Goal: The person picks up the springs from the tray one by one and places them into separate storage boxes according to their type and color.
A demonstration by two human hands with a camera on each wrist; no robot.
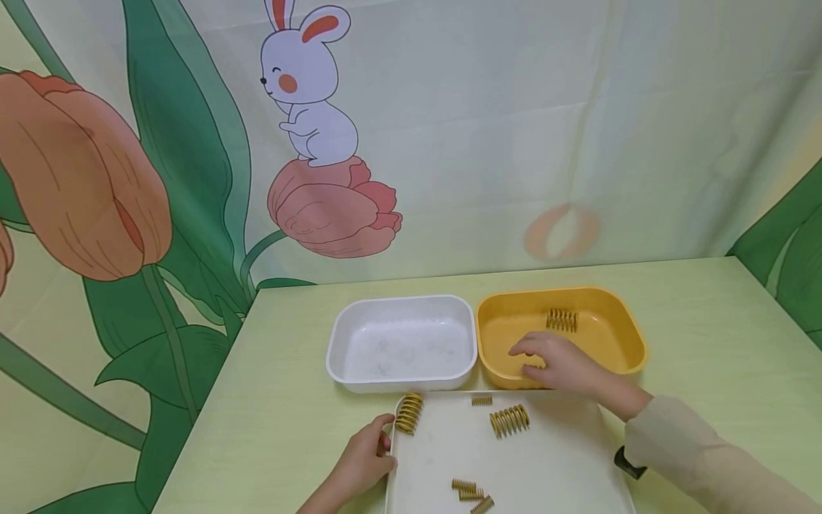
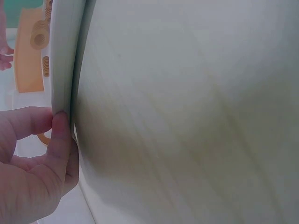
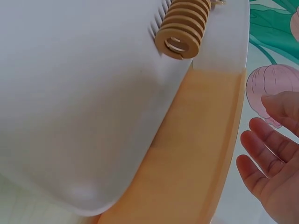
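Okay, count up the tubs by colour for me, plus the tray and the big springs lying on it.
White tub: 1
Yellow tub: 1
White tray: 1
Big springs on the tray: 2
Total: 5

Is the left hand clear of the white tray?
No, the left wrist view shows the left hand gripping the white tray by its edge.
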